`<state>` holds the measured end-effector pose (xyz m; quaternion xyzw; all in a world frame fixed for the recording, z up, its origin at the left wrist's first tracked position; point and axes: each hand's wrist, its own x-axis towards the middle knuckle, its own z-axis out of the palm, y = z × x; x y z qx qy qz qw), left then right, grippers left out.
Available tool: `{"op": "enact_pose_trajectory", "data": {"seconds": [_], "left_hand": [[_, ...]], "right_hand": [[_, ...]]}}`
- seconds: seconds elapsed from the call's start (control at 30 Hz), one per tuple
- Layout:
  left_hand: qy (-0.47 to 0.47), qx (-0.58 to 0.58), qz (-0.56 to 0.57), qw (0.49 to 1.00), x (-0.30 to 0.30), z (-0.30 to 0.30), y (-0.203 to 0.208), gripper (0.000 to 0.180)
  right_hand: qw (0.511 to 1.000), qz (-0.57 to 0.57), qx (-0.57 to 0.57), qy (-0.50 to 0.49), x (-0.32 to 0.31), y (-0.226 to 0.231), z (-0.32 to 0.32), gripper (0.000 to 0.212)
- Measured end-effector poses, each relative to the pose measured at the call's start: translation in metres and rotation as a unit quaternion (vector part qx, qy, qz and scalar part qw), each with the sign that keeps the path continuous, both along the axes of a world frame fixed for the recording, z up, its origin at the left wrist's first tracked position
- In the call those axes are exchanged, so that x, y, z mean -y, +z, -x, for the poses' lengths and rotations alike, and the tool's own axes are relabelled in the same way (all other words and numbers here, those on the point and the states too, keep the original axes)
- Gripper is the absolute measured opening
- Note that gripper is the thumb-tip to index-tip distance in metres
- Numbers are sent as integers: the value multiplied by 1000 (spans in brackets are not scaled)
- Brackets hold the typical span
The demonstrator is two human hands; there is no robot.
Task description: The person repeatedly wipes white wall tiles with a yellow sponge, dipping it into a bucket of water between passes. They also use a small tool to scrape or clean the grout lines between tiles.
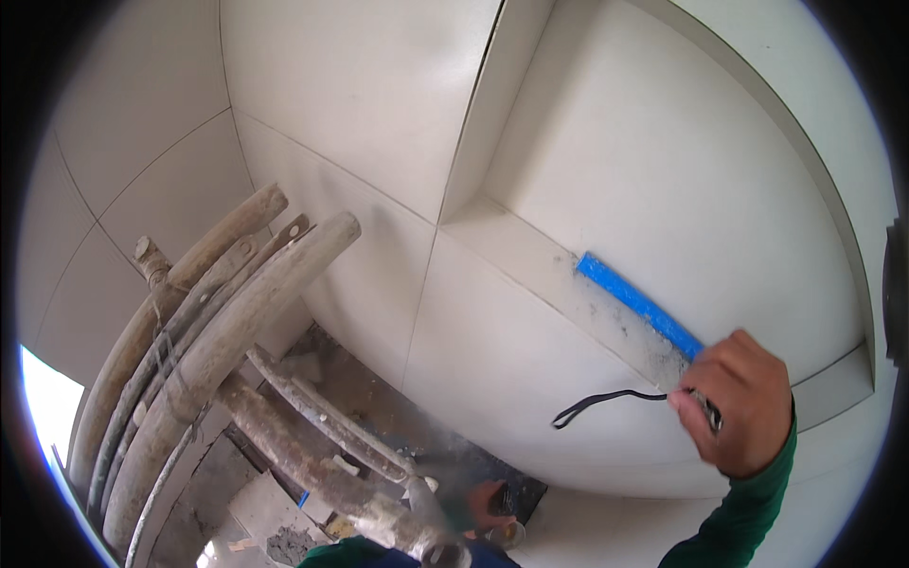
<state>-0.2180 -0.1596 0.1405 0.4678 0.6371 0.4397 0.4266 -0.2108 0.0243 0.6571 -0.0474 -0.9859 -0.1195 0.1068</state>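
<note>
My right hand (pixel 743 407), in a green sleeve, is closed round the near end of a long, narrow blue hand tool (pixel 639 301). A black cord loop (pixel 606 402) trails from the fist to the left. The blue bar lies along the ledge (pixel 540 251) of a recess in the pale tiled wall, with grey crumbs and dust (pixel 625 327) beside it. Low in the middle, my left hand (pixel 488 506) has its fingers curled by a dark object and a small round, clear-looking thing (pixel 512 535). What it holds is too small and blurred to make out.
Mortar-stained poles (pixel 241 293) of a scaffold or trestle stand close on the left, with a thick pipe (pixel 312 464) running low toward my body. Rubble and broken tile pieces (pixel 270 502) lie on the floor below. Large pale tiles (pixel 350 85) cover the wall.
</note>
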Motion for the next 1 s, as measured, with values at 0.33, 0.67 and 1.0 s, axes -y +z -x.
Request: {"op": "enact_pose_trajectory", "data": {"seconds": [0.33,0.67,1.0], "left_hand": [[13,2,-19,1000,-1,23,34,105],[-10,21,21,1000,4,17,27,109],[-25,19,-20,999,1,31,38,99]], "right_hand": [[995,7,90,31,-36,-53,134,52],[950,-37,261,-167,-10,-81,260,51],[968,63,206,-126,-40,-75,253,57]]}}
